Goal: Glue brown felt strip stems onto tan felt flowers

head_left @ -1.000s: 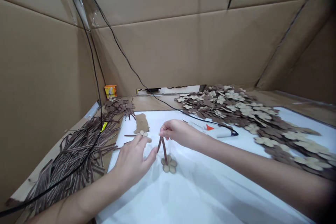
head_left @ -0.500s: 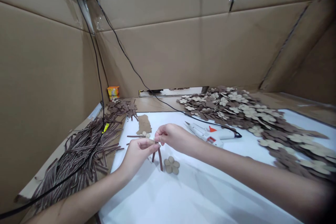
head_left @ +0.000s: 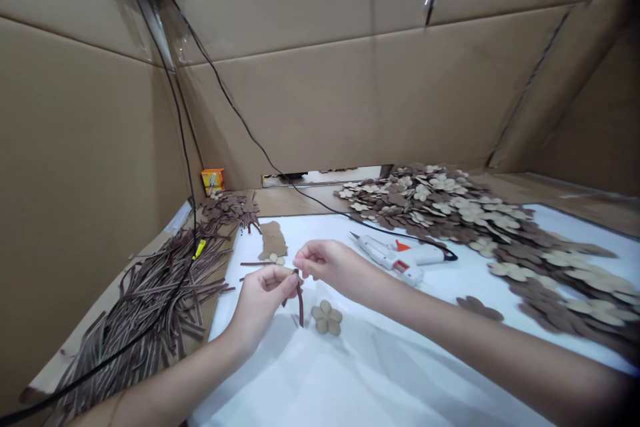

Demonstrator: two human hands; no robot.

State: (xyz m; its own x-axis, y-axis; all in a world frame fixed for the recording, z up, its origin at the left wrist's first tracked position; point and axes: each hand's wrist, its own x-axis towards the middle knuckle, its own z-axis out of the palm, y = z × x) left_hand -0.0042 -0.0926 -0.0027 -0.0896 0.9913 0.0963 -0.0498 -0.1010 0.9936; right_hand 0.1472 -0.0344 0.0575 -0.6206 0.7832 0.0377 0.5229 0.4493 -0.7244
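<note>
Head view: our left hand (head_left: 261, 290) has taken the brown strip (head_left: 301, 308) at its top, left of the tan flower (head_left: 327, 317); our right hand (head_left: 327, 265) is narrowed beside it, contents unclear.

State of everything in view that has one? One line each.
Left hand: fingertips closed on brown strip.
Right hand: fingers bent at strip's top; grip unclear.
Brown strip: bent, ends hanging.
Beige flower: flat, loose.
Glue gun: lying down, unheld; power unclear.
Loose strips: tangled pile.
Flower heap: beige and brown mixed.
Brown flower: flat, partly behind forearm.
Orange box: standing; open or closed unclear.
</note>
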